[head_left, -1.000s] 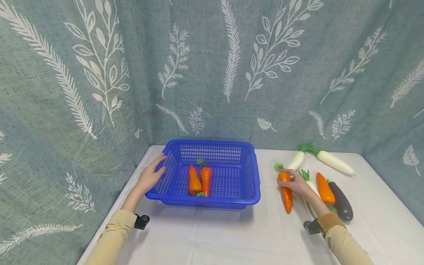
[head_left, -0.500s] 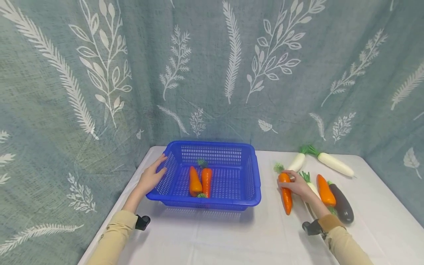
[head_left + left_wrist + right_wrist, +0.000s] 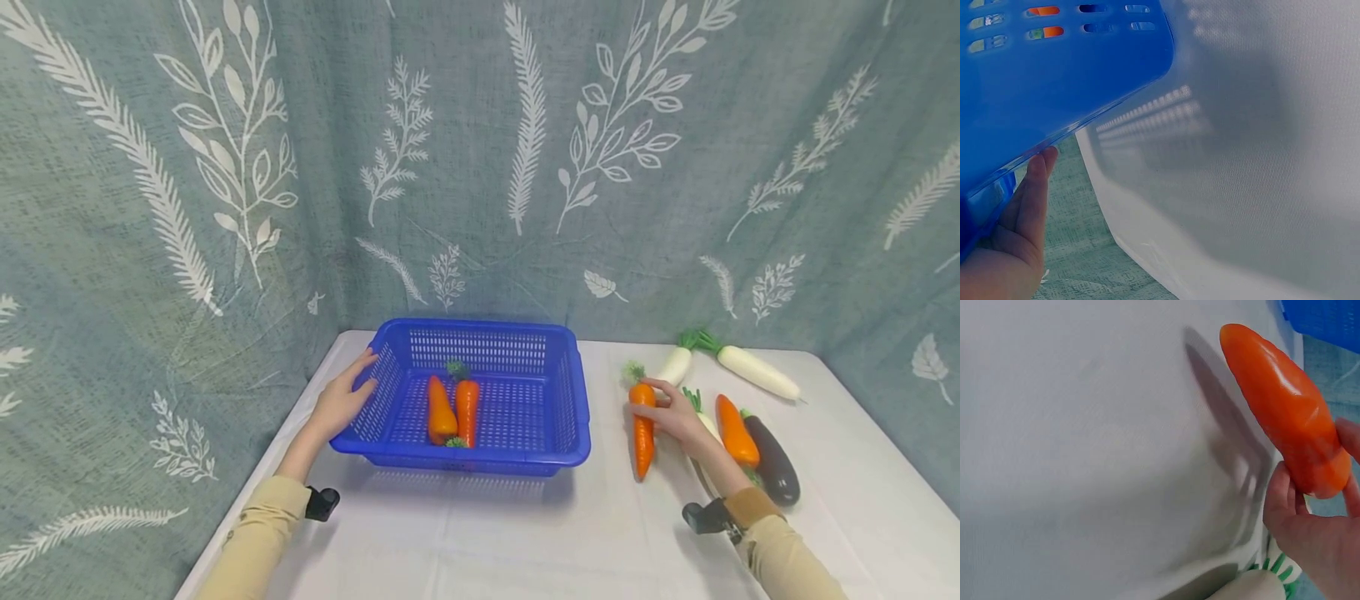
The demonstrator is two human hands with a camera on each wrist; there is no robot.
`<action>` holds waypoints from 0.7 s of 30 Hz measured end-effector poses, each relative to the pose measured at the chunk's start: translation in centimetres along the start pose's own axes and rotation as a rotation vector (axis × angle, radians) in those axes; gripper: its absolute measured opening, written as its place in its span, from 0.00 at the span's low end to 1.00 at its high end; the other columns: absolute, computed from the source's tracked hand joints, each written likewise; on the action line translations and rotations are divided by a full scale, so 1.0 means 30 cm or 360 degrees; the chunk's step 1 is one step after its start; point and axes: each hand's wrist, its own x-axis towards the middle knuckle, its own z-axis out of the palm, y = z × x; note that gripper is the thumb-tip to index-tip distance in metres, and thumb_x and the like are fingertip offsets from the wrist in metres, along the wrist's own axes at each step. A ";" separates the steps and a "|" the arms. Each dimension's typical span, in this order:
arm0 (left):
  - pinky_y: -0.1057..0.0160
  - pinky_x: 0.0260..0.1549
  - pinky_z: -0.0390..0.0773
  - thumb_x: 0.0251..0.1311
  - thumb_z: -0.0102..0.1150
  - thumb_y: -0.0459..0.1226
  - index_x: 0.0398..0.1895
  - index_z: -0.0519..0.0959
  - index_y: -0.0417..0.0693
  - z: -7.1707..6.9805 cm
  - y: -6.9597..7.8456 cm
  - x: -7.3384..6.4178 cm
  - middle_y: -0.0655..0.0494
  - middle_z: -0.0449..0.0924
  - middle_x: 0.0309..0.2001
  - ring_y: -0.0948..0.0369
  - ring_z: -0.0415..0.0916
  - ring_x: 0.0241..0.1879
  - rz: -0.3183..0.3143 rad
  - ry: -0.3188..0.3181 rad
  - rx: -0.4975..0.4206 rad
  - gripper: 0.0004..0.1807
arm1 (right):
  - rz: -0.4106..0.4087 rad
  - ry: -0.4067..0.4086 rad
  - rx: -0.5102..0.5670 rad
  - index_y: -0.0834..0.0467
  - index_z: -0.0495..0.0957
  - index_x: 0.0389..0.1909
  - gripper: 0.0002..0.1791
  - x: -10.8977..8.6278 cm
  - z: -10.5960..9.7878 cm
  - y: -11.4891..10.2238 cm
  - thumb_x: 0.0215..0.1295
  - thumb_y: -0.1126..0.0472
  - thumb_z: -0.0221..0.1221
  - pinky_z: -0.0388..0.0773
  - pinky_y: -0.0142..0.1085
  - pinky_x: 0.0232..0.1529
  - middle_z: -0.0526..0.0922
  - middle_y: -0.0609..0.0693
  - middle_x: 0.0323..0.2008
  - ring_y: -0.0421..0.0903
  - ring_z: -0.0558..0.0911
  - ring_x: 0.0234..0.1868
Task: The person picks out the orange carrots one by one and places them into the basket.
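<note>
My right hand (image 3: pixel 681 417) grips an orange carrot (image 3: pixel 642 437) near its leafy end, thumb and fingers on either side. In the right wrist view the carrot (image 3: pixel 1288 403) is tilted, its shadow falling on the white cloth beside it. At the left end of a blue plastic basket (image 3: pixel 480 457), my left hand (image 3: pixel 341 404) rests against the rim with fingers extended. The left wrist view has straight fingers (image 3: pixel 1034 194) right at the rim's edge. Two orange carrots lie inside, a left carrot (image 3: pixel 441 410) and a right carrot (image 3: pixel 467 412), side by side.
Right of the held carrot lie a white radish (image 3: pixel 759 372), a second radish (image 3: pixel 676 367), and another partly under my right forearm. Beyond that forearm are an orange carrot (image 3: pixel 737 431) and a dark eggplant (image 3: pixel 772 458). A patterned curtain (image 3: pixel 480 167) hangs behind the table.
My right hand has raised the carrot slightly, and its tip has swung a little to the left. The left hand and the basket have stayed in place.
</note>
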 end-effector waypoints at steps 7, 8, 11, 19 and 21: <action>0.36 0.66 0.54 0.72 0.44 0.32 0.70 0.60 0.32 0.003 -0.008 -0.001 0.39 0.51 0.74 0.37 0.51 0.71 -0.0009 0.0000 -0.0001 0.26 | -0.0029 0.0027 0.0144 0.60 0.51 0.75 0.38 0.009 0.005 -0.021 0.70 0.57 0.56 0.71 0.50 0.60 0.56 0.74 0.67 0.64 0.67 0.60; 0.36 0.65 0.54 0.72 0.44 0.33 0.70 0.60 0.32 0.002 -0.008 -0.001 0.39 0.51 0.74 0.37 0.51 0.71 -0.0011 -0.0002 0.0000 0.26 | -0.0037 0.0029 0.0166 0.60 0.50 0.75 0.38 0.007 0.003 -0.027 0.71 0.57 0.56 0.71 0.50 0.60 0.56 0.73 0.66 0.64 0.67 0.61; 0.36 0.65 0.54 0.72 0.44 0.33 0.71 0.60 0.32 0.000 -0.007 -0.001 0.39 0.51 0.74 0.37 0.51 0.70 -0.0017 -0.0006 -0.0003 0.26 | -0.0058 0.0062 0.0219 0.60 0.50 0.75 0.38 0.002 0.000 -0.041 0.71 0.57 0.56 0.70 0.50 0.61 0.57 0.72 0.66 0.62 0.67 0.61; 0.35 0.65 0.54 0.72 0.44 0.33 0.71 0.60 0.32 -0.003 -0.006 0.001 0.39 0.51 0.74 0.36 0.51 0.70 -0.0013 -0.0013 0.0004 0.26 | -0.0091 0.0127 0.0394 0.58 0.49 0.76 0.39 -0.012 -0.020 -0.077 0.71 0.56 0.57 0.75 0.33 0.51 0.58 0.67 0.67 0.49 0.71 0.55; 0.35 0.65 0.54 0.72 0.44 0.33 0.71 0.60 0.32 -0.004 -0.006 0.001 0.39 0.51 0.74 0.36 0.51 0.70 -0.0007 -0.0009 0.0006 0.26 | -0.0092 0.0134 0.0439 0.58 0.48 0.76 0.40 -0.017 -0.027 -0.089 0.71 0.55 0.57 0.76 0.27 0.45 0.58 0.66 0.66 0.43 0.73 0.50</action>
